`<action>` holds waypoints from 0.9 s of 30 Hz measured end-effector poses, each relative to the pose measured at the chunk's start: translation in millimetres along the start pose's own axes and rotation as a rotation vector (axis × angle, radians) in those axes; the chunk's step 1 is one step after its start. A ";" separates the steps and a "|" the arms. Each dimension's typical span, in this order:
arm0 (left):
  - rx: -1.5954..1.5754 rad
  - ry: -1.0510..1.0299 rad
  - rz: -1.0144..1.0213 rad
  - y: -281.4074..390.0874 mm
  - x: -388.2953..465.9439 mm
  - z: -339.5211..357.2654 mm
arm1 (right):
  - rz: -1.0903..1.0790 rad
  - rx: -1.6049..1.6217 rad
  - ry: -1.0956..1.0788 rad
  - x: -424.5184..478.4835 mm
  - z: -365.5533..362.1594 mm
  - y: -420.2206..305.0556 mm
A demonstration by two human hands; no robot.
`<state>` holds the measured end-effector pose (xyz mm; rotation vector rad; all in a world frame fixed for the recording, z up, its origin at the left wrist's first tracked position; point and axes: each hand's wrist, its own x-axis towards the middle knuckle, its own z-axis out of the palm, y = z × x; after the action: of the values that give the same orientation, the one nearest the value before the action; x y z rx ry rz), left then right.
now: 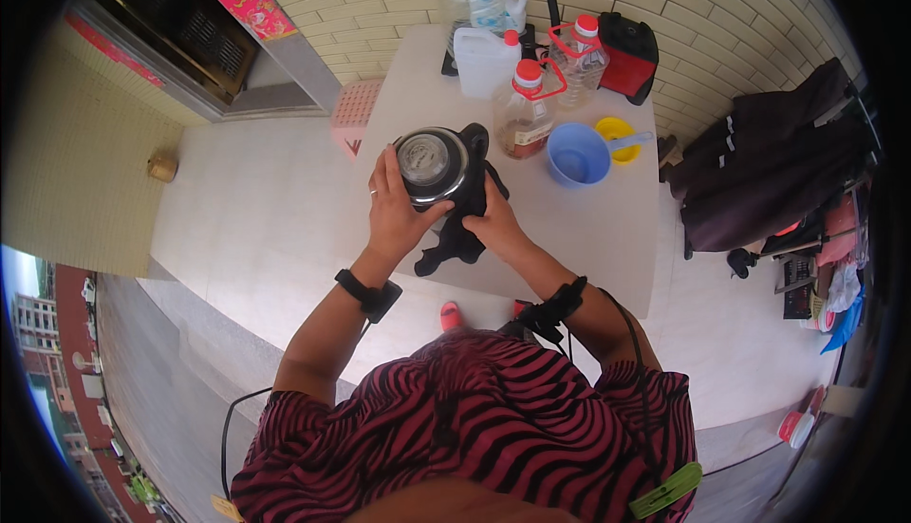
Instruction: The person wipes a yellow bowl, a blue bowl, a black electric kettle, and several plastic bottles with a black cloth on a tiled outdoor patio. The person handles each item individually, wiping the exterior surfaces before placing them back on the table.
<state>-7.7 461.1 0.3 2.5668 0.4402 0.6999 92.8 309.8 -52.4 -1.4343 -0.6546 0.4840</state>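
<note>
A round black vessel [432, 161] with a bright metal rim and a black loop handle, perhaps a kettle or jug, is in front of me over the table [569, 245]. Its round, greyish end faces up towards me. My left hand [400, 204] grips the vessel's left side, thumb along the near rim and fingers spread up its edge. In my right hand [497, 218] is a bunched black cloth [455, 244], pressed against the vessel's right side. One end of the cloth hangs down at the near table edge. My right fingertips are partly hidden by it.
Behind the vessel stand plastic bottles [525, 121] with red caps and a white jug [487, 64]. A blue dipper [578, 156] rests by a yellow bowl [618, 140]. Beyond are a red and black box [626, 57] and, left, a pink stool [356, 110]. Dark clothes [761, 167] hang right.
</note>
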 end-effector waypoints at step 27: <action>-0.262 -0.346 0.076 -26.1 9.9 -21.6 | 0.219 -0.257 -0.007 -22.9 -10.1 98.7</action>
<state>-16.0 494.5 8.2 2.3957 0.1280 0.3014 90.6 296.1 -153.3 -1.7595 -0.5829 0.5917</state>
